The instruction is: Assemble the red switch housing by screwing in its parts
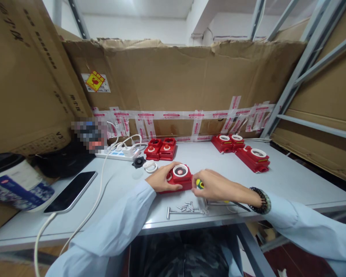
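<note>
Near the middle of the desk's [291, 181] front edge, the left hand [161, 180] is clasped on the left side of a red box [182, 177] with a white ring on top. The right hand [216, 186] is closed round a screwdriver [200, 184], its yellow-green handle just beside the box's right side. The step looks like work on a fastening there. It calls for the box held still and the tool kept in line. Loose screws [186, 207] lie along the front edge. The fingers hide the tool's tip, so whether it meets a screw cannot be told. A dark object under the right wrist is unclear.
</note>
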The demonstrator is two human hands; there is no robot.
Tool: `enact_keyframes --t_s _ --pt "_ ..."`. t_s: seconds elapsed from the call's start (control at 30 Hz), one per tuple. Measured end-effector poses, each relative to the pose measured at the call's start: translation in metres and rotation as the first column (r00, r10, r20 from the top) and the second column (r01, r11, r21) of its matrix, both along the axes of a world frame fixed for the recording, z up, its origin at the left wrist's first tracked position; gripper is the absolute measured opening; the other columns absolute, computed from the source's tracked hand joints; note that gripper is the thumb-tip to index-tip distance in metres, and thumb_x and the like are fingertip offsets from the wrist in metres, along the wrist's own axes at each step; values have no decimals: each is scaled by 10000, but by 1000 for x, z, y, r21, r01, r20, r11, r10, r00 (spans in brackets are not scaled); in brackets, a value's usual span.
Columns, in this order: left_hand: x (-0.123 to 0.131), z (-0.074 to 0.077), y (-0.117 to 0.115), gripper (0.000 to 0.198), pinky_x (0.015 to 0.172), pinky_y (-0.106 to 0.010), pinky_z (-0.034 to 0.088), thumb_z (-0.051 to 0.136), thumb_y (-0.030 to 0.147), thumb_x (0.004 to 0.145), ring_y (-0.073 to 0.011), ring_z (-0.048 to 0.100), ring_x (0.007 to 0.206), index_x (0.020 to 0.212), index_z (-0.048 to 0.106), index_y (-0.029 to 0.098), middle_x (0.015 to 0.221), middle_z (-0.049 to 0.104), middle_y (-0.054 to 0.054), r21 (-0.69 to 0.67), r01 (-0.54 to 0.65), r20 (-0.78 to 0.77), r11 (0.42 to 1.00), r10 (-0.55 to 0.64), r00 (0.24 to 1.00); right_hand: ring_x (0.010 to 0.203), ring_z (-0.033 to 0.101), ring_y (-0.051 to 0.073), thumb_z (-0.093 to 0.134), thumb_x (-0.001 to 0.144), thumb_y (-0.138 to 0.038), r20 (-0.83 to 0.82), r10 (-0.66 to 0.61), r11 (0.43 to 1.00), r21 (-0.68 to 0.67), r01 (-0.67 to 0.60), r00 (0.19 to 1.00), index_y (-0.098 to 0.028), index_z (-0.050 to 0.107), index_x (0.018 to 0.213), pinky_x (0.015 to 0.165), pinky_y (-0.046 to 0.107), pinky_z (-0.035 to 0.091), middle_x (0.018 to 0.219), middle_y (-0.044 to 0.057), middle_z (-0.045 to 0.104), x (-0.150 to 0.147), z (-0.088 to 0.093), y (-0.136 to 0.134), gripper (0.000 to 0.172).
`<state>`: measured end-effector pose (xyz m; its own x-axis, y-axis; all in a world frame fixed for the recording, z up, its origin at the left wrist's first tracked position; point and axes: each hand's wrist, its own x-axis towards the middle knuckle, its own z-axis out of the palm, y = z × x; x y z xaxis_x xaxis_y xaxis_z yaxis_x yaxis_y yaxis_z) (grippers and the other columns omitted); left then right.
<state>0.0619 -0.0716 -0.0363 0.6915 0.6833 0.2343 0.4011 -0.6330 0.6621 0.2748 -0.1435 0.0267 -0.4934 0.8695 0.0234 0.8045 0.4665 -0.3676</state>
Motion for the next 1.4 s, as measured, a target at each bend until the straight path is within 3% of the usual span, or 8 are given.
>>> enact_keyframes --t_s 0.07,0.13,0.23,0.3,0.4,0.6,0.9,1.4 --pt "3 -2 -1 772 907 -365 450 727 396 648 -234 591 991 1299 347 227 1132 597 -67 -13 -49 21 999 50 999 567 542 111 531 733 -239 -212 -22 995 93 42 977 -176 633 736 562 227 379 636 6 635 2 14 3 119" --pt "8 -5 -2 882 903 -377 451 743 426 623 -244 575 1012 1345 281 220 1176 549 -96 -22 -111 55 994 112 992 509 502 91 534 768 -268 -462 -27 978 169 118 887 -180 604 757 524 222 382 591 -19 589 1 31 6 113" --pt "13 -8 -2 1031 978 -415 397 769 428 588 -271 501 1135 1397 176 191 1253 451 -142 -40 -141 132 989 145 981 410 436 77 532 806 -296 -803 70 944 245 221 592 -194 555 812 442 215 368 473 -71 471 -9 51 15 104" --pt "11 -10 1 1070 1035 -446 334 776 409 582 -286 420 1230 1411 137 183 1295 411 -160 -84 -109 168 990 122 978 404 439 76 518 820 -290 -904 170 933 275 230 392 -201 539 829 431 216 378 473 -80 444 -21 56 26 91" --pt "1 -14 5 1030 1028 -443 348 790 381 565 -284 448 1219 1387 201 187 1312 439 -158 -195 -44 159 980 76 984 413 451 77 505 824 -276 -931 224 930 292 222 289 -199 551 850 432 213 380 471 -78 445 -41 50 46 94" --pt "-8 -24 9 727 871 -370 482 811 391 526 -250 626 952 1133 491 153 1011 670 -69 -321 -52 130 946 98 987 437 459 72 490 825 -288 -943 201 932 268 243 266 -189 560 871 464 205 395 514 -71 473 -72 27 80 129" --pt "1 -21 6 766 872 -382 481 825 395 496 -268 625 953 1151 524 138 1025 676 -83 -320 -90 137 943 140 981 464 477 78 488 817 -307 -940 132 945 216 247 316 -174 558 866 487 201 401 547 -61 489 -83 4 94 158" --pt "5 -22 7 767 883 -377 478 828 425 472 -267 623 950 1123 544 136 1049 671 -86 -270 -142 108 952 177 978 479 471 79 494 803 -295 -939 117 926 221 307 323 -172 571 858 497 201 400 559 -54 493 -80 5 98 154"
